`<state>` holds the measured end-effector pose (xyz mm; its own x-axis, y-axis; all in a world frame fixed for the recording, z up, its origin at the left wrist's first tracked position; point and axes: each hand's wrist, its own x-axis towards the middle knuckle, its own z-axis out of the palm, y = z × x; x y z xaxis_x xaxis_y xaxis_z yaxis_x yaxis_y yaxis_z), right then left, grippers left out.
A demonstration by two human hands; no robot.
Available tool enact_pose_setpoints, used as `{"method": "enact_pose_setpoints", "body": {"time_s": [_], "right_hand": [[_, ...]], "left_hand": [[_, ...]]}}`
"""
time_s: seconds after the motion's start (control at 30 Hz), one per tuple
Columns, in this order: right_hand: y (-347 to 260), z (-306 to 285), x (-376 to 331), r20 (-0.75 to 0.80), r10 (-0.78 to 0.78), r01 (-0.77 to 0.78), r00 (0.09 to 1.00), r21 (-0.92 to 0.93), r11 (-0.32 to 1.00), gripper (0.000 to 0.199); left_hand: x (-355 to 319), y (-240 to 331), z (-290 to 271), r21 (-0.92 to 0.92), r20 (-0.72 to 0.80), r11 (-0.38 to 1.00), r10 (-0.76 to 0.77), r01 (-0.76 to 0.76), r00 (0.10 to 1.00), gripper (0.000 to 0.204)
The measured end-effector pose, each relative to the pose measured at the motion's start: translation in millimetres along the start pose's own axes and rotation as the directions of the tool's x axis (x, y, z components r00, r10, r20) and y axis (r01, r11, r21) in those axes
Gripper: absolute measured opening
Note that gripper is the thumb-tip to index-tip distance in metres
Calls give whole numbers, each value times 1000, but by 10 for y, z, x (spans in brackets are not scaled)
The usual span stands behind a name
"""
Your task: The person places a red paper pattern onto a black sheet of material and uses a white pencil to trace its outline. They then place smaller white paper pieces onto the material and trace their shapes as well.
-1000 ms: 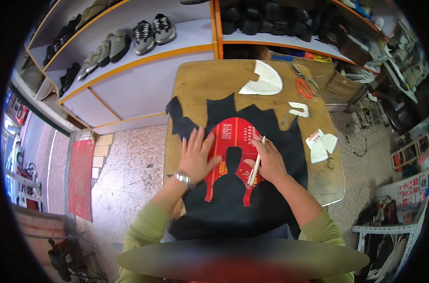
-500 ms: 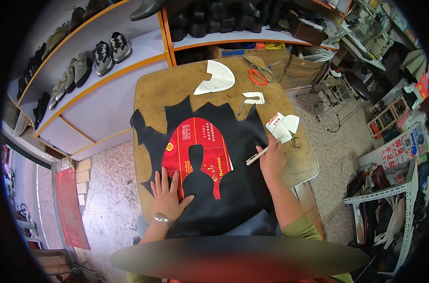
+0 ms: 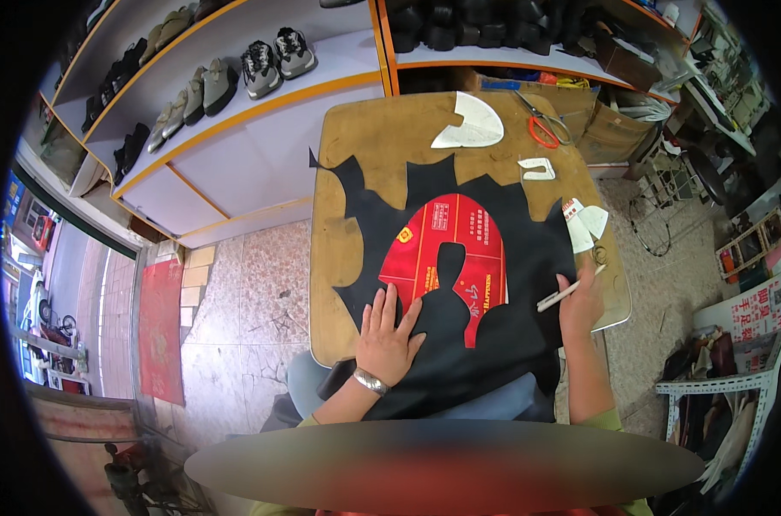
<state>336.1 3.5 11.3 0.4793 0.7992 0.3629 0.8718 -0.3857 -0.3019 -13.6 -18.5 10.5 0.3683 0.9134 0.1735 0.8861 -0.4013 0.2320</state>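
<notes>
A black leather-like sheet (image 3: 528,249) with a jagged far edge covers much of the wooden table (image 3: 343,258). On it lies a red card pattern (image 3: 429,228), curved round a cut-out notch. My left hand (image 3: 386,340) rests with fingers spread, the fingertips on the pattern's near left end and the palm on the black sheet. At the sheet's right edge, my right hand (image 3: 582,305) is closed around a white pen (image 3: 554,299), whose tip points left. Whether the right fingers also grip the sheet I cannot tell.
A white curved pattern (image 3: 480,120), red-handled scissors (image 3: 542,129) and a small white U-shaped piece (image 3: 538,169) lie toward the table's far side. Other white pieces (image 3: 590,221) sit near its right edge. Shoe shelves (image 3: 347,56) stand behind; a metal rack (image 3: 717,387) is at right.
My view has swung left. Against the table, the black sheet and red pattern have shifted slightly right, and my right hand has come a little nearer with the pen. My left hand stays on the pattern.
</notes>
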Motion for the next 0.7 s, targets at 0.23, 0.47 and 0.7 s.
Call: {"method": "enact_pose_setpoints", "body": {"time_s": [0.23,0.47,0.7], "right_hand": [[-611,20,197,-15,-574,554,819,282,783,70],[-930,401,126,155,-535,464,830,339,818,71],[-922,425,119,131,-597,536,791,323,780,72]], "left_hand": [[84,27,-71,-224,-43,972,-85,74,995,74],[619,-308,-230,-867,157,369,-437,336,886,54],[954,-541,-304,-831,508,-9,-419,556,753,47]]}}
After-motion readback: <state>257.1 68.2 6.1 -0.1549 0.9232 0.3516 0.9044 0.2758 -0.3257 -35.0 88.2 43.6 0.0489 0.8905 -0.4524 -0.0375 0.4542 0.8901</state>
